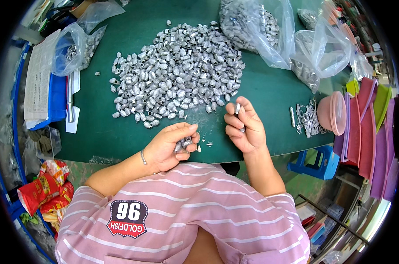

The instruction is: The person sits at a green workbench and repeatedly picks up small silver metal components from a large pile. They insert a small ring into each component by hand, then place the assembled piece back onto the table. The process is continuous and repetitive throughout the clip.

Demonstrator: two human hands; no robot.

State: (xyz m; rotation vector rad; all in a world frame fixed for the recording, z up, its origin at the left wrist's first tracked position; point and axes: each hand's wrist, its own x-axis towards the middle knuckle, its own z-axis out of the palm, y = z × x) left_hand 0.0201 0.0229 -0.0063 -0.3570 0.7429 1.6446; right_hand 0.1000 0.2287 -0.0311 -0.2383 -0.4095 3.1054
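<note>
Left hand [168, 143] half-curled, cupping several grey pieces [183, 144]; right hand [247, 125] bent inward, pinching one grey bead [237, 108]. Clear bag [276, 42], top right of centre: similar beads [239, 28].

Your striped shirt [173, 207]: patch [127, 220] with white digits on black, white lettering on red. Sheet [40, 83] at your left: print too small to read.

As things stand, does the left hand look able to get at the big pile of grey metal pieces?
Probably yes: the left hand is just short of the pile, with only green tabletop between them. However, the few pieces in its fingers may hamper picking up more.
</note>
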